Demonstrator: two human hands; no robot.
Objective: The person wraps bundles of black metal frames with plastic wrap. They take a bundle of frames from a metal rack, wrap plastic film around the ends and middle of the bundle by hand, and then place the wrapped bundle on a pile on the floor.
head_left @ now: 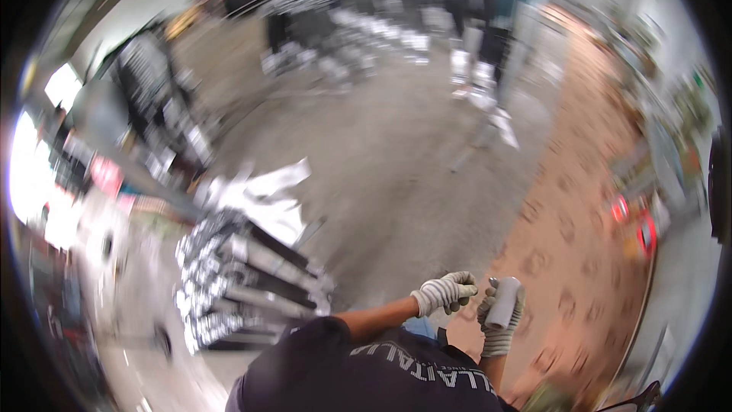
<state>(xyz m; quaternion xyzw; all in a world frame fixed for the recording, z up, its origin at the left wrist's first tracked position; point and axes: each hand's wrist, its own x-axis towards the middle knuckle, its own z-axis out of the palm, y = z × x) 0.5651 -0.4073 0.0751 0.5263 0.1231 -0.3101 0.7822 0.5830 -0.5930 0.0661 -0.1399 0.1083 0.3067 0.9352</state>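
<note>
Striped white-and-grey work gloves cover both of my hands in front of my dark shirt. My right hand (496, 341) is closed round a pale grey-white roll (505, 304) shaped like a short cylinder, held tilted. Just left of the roll is my left hand (448, 292), with a small gap between them. Its fingers are drawn together toward the thumb at the roll's upper end. Whether anything thin sits in that pinch cannot be made out.
A bundle of long dark and silvery bars (255, 282) stands at lower left, with white sheeting (271, 191) behind it. Blurred stacks with pale ends (335, 38) line the far side. A patterned orange-brown floor strip (564, 229) runs along the right, beside cluttered shelving (648, 160).
</note>
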